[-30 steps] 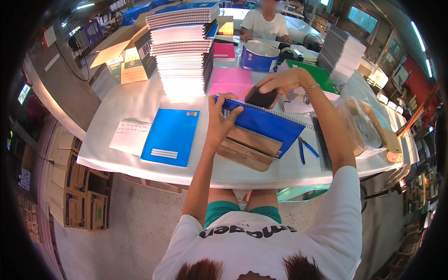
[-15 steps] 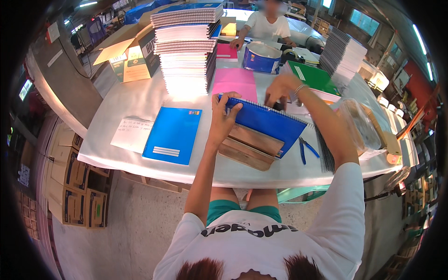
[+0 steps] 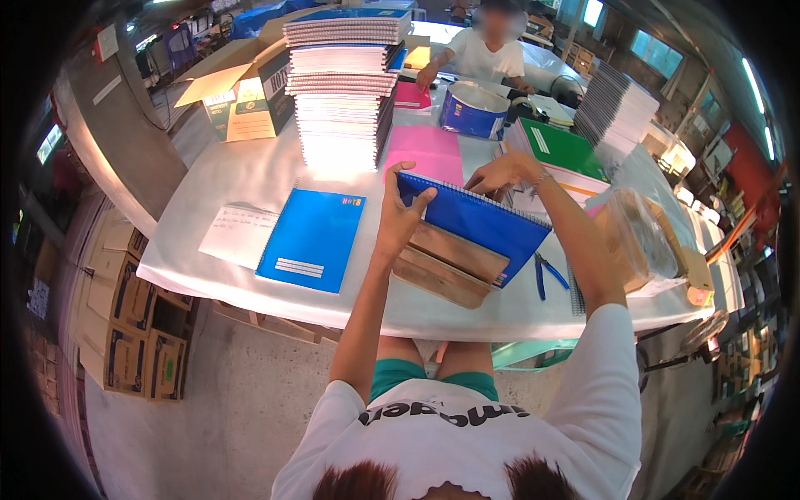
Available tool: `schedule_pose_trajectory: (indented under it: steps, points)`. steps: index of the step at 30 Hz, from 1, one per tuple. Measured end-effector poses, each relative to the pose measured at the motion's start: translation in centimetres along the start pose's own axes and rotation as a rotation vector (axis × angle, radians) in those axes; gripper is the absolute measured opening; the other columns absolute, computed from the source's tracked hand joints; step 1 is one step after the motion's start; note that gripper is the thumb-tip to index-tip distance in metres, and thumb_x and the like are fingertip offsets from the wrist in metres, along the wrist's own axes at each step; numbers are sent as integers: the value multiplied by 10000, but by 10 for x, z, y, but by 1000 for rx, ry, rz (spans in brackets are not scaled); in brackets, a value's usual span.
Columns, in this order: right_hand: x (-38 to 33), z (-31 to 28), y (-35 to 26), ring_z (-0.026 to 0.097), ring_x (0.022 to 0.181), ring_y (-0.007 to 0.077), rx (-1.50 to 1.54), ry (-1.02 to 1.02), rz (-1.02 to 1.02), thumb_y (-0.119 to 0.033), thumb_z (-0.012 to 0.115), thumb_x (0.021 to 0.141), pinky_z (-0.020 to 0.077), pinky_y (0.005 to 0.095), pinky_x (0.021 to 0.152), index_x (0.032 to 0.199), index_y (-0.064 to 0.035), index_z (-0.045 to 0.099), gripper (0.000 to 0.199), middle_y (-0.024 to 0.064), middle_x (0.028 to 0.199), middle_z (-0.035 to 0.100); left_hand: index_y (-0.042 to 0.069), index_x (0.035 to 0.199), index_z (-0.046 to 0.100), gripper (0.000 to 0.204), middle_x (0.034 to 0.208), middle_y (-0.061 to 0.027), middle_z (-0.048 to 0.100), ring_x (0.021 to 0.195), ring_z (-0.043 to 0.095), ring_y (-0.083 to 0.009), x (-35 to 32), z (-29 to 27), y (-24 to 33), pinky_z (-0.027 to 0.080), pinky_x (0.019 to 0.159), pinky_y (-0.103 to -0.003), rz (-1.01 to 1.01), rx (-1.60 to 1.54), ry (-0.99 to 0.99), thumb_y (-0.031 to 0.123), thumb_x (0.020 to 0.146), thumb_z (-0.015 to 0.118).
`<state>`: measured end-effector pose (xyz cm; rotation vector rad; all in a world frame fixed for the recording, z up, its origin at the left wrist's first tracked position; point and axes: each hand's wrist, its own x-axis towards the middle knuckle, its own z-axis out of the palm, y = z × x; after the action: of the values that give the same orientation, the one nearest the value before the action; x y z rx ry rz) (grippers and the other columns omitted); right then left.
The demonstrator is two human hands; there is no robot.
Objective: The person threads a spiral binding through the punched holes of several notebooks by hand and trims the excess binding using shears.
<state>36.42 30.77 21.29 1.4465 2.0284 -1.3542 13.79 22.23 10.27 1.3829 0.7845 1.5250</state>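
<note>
White tabletop (image 3: 250, 179) is carrying wooden blocks (image 3: 446, 262) under the blue spiral notebook (image 3: 475, 221) that the left hand (image 3: 400, 218) is gripping while the right hand (image 3: 500, 173) is seemingly pinching its far edge, so it is risking sliding toward the tall notebook stack (image 3: 342, 92).

White tabletop (image 3: 250, 175), grey floor (image 3: 242, 400), brown boxes (image 3: 133, 350) stacked at the left, bright windows (image 3: 593, 12) far back
</note>
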Motion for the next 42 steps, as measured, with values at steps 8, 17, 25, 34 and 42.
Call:
schedule_pose_trajectory:
  steps: [8, 17, 25, 34, 42]
  points:
    - [-4, -3, -6, 539, 1341, 251, -42, -205, -292, -376, 594, 1031, 532, 428, 1057, 1567, -71, 420, 641, 125, 1485, 534, 38, 1227, 538, 432, 995, -41, 601, 968, 580, -142, -3, 4, 0, 484, 881, -285, -68, -99, 59, 139, 908, 810]
    - [7, 17, 0, 645, 1108, 219, -316, 117, -196, -526, 476, 1050, 563, 406, 963, 1505, -158, 477, 586, 104, 1421, 592, 40, 1133, 554, 357, 960, -49, 600, 884, 570, -123, -38, 28, -2, 491, 820, -273, 54, 62, 297, 111, 900, 816]
    - [-64, 83, -29, 689, 858, 268, -240, 922, -571, -370, 587, 1026, 534, 381, 774, 1041, -21, 729, 378, 135, 918, 737, 62, 1103, 555, 328, 894, -13, 590, 798, 552, -80, -43, 14, 14, 476, 721, -231, 2, -54, 165, 91, 901, 812]
    - [-50, 139, -58, 665, 820, 379, -212, 1262, -456, -307, 612, 995, 486, 460, 707, 918, -8, 730, 330, 180, 872, 707, 73, 1103, 560, 313, 867, 16, 579, 790, 547, -61, -44, 8, 17, 463, 692, -214, -12, -140, 100, 86, 908, 804]
    - [-65, 154, -65, 644, 834, 343, -463, 1351, -541, -213, 608, 974, 494, 452, 703, 1045, -62, 724, 203, 130, 849, 687, 84, 1106, 559, 319, 925, 10, 570, 837, 537, -61, -45, 8, 8, 456, 738, -213, 9, -171, 113, 107, 910, 809]
